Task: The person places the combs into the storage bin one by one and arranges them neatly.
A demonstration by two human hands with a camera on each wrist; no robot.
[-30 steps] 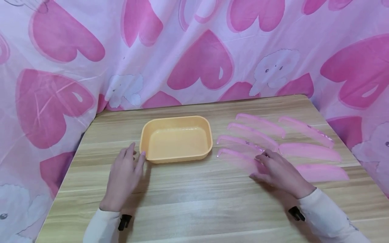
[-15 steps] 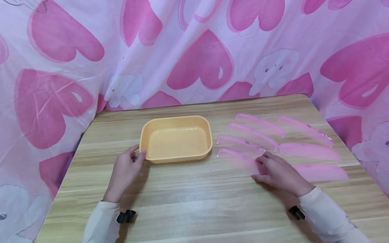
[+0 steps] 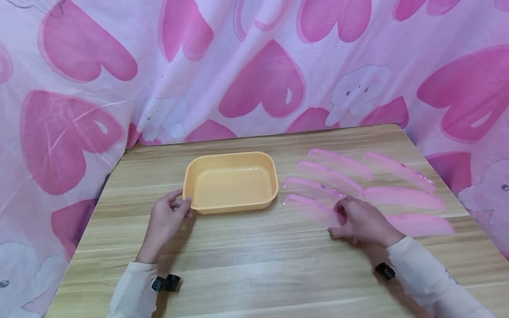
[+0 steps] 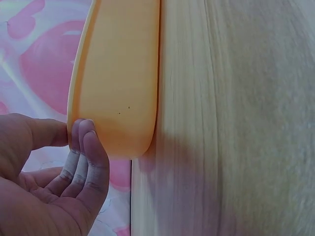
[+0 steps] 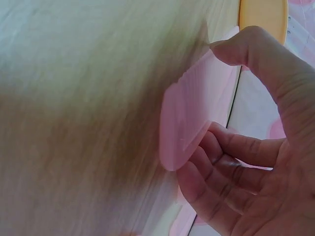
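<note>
At the near left corner of a shallow yellow plastic tray [image 3: 234,206], my left hand [image 3: 165,223] pinches the rim between thumb and fingers. In the left wrist view the fingertips [image 4: 88,129] lie against the tray's outer wall. My right hand [image 3: 363,223] holds the nearest pink comb [image 3: 304,203] across its width, thumb on the toothed side and fingers along the spine. The right wrist view shows the rounded end of this comb [image 5: 172,128] tipped up beside the wooden table; the hand hides its middle from above.
Several more pink combs lie in two rough columns right of the tray, among them a printed comb [image 3: 399,170] and a plain comb [image 3: 421,224] nearest the right sleeve. A pink heart-patterned cloth [image 3: 262,79] hangs behind the wooden table [image 3: 254,274].
My left hand has moved from beside the tray's corner to gripping its rim. My right hand stays at the nearest comb, whose end now shows below the palm.
</note>
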